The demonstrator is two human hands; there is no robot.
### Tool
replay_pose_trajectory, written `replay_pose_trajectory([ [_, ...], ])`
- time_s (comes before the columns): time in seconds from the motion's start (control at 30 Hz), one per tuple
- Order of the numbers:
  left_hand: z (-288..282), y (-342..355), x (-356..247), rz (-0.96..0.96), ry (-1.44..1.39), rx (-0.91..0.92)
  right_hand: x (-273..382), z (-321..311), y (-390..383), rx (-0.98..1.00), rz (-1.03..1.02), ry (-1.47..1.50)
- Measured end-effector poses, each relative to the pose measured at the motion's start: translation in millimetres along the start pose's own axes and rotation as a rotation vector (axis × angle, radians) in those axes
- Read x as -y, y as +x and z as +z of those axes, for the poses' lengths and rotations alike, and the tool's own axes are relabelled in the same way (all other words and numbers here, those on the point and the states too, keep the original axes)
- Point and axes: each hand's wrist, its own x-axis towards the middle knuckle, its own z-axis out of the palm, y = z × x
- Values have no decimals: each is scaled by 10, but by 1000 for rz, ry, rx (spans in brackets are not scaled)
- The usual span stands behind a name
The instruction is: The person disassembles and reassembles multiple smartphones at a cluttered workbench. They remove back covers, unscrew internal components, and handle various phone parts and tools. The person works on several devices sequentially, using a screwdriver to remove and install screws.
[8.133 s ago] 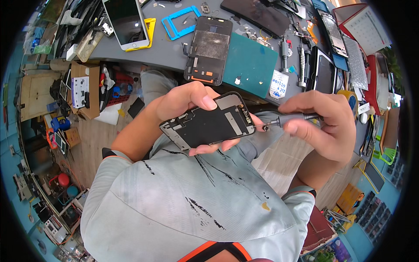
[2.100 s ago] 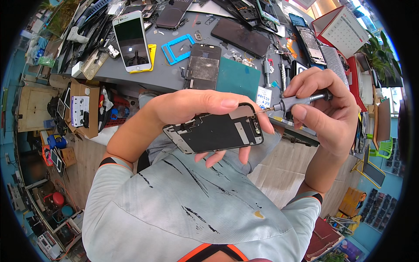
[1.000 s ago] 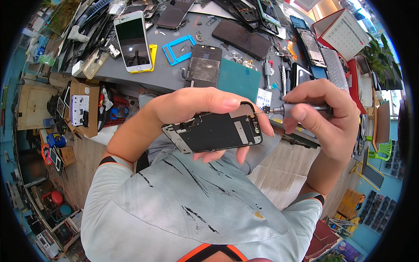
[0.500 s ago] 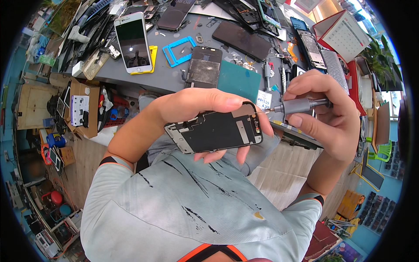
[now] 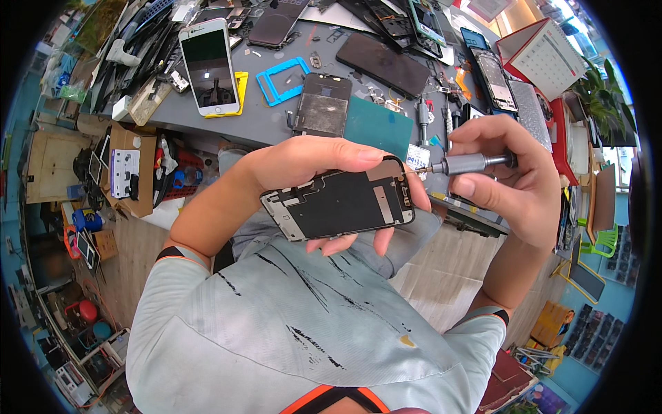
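In my left hand (image 5: 331, 155) lies a phone screen assembly (image 5: 338, 207), its black back with metal plates turned up. The thumb presses along its far edge and the fingers curl beneath it. My right hand (image 5: 514, 179) grips a grey precision screwdriver (image 5: 465, 164) between thumb and fingers. The driver's thin tip points left at the screen's right end, near the small parts along that edge. Whether the tip touches a screw is too small to tell. Past my hands, a green-blue mat (image 5: 379, 127) and a dismantled phone part (image 5: 323, 105) lie on the desk.
A white phone (image 5: 208, 69) leans on a yellow holder at the desk's left, with a blue frame (image 5: 283, 81) beside it. A dark phone (image 5: 383, 63) lies farther back. Loose small parts and another screwdriver (image 5: 423, 114) surround the mat. A desk calendar (image 5: 545, 58) stands far right.
My right hand and the screwdriver have shifted slightly left and the driver lies a little more level. The screen in my left hand has barely moved.
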Motion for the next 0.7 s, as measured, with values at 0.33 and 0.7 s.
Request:
replay_pose_trajectory([
  [0.33,-56,6,12,37,-30,21,-61,-40,48,21,7,84],
  [0.7,-115,13,24,44,-14,-21,-119,-80,44,-45,3,111],
])
